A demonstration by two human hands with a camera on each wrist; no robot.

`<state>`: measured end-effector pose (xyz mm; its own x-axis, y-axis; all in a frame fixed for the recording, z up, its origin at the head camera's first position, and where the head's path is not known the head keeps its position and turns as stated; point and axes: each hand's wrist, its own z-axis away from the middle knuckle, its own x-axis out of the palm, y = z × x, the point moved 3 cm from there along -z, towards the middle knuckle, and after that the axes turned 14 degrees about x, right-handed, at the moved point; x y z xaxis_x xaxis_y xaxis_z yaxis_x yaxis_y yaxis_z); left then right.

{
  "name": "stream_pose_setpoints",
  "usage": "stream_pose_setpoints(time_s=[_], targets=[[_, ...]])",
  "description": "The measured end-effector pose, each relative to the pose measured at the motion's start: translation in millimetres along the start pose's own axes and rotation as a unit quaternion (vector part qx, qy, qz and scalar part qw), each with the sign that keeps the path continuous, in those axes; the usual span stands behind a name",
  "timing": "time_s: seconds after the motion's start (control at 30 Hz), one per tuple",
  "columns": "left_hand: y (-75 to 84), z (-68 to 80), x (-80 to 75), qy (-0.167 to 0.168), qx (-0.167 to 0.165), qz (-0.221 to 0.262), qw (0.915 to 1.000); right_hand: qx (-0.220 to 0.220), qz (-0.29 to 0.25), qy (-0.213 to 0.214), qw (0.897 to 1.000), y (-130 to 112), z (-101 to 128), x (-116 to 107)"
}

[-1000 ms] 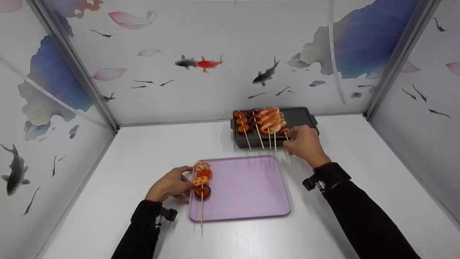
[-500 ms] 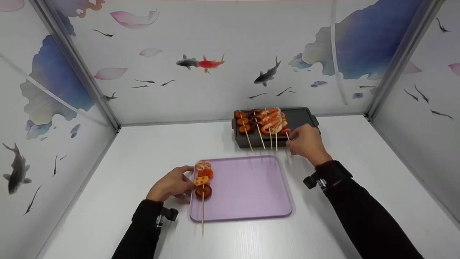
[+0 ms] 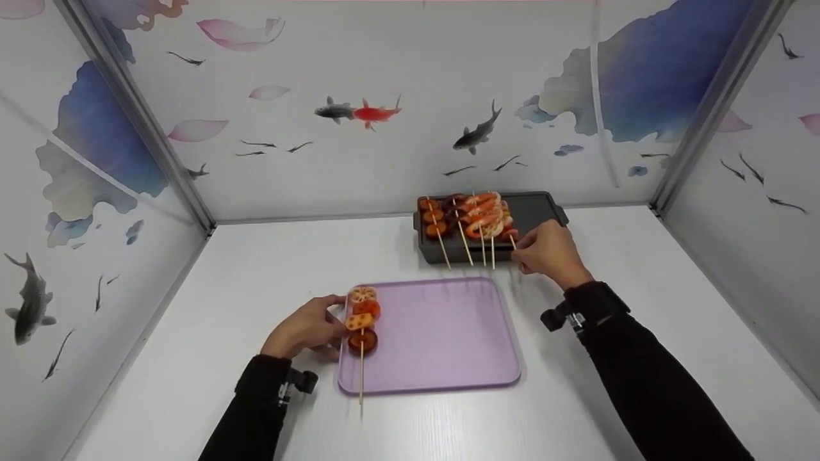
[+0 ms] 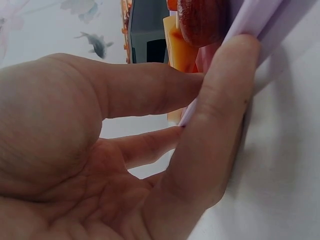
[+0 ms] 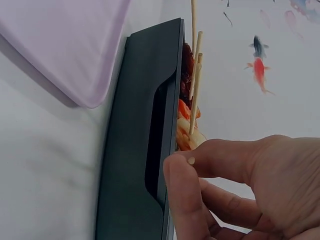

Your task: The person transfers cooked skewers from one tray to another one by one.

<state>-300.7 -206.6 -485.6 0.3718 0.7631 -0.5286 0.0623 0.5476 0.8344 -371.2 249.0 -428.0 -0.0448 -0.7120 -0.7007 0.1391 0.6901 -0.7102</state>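
A purple tray (image 3: pixel 442 339) lies in front of me with one vegetable skewer (image 3: pixel 362 320) of lotus root and orange slices along its left side. My left hand (image 3: pixel 306 328) holds the tray's left rim (image 4: pixel 250 25), thumb and forefinger (image 4: pixel 215 115) closing on the edge beside the skewer's food (image 4: pixel 200 20). Farther back stands a black grill tray (image 3: pixel 541 205) with several skewers of shrimp and sausage (image 3: pixel 477 218). My right hand (image 3: pixel 544 253) is at its front edge and pinches the stick end (image 5: pixel 191 160) of the rightmost skewer (image 3: pixel 510 235) between thumb and forefinger.
The white table (image 3: pixel 256 269) is boxed in by walls painted with fish, left, back and right. The other skewer sticks (image 5: pixel 196 70) jut over the black tray's front rim (image 5: pixel 150 125). The right half of the black tray is bare.
My right hand has shifted slightly away from me along the black tray's front edge, still on the rightmost skewer's stick. The left hand and purple tray have not moved.
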Motion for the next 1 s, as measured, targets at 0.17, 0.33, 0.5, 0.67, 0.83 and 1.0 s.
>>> stream_pose_setpoints(time_s=[0.17,0.33,0.5,0.67,0.83,1.0], targets=[[-1.1,0.1,0.0,0.003,0.005,0.002,1.0,0.006,0.007,0.009,1.0,1.3,-2.3,-0.8],[-1.3,0.6,0.2,0.008,-0.004,-0.001,1.0,0.005,0.01,0.017,1.0,1.7,-2.7,-0.9],[-0.6,0.9,0.5,0.009,-0.007,0.0,0.9999,-0.008,0.013,0.029,0.999,3.2,-3.0,-0.8],[-0.5,1.1,-0.1,0.005,-0.002,-0.003,1.0,-0.014,0.015,0.04,0.999,2.2,-1.5,-1.6],[-0.8,1.8,0.1,0.001,-0.002,-0.001,1.0,-0.007,0.017,0.047,0.999,1.5,-0.8,-3.8],[-0.5,1.8,-0.1,0.003,-0.002,0.004,1.0,0.013,0.028,0.049,0.998,2.0,-0.8,-6.7]])
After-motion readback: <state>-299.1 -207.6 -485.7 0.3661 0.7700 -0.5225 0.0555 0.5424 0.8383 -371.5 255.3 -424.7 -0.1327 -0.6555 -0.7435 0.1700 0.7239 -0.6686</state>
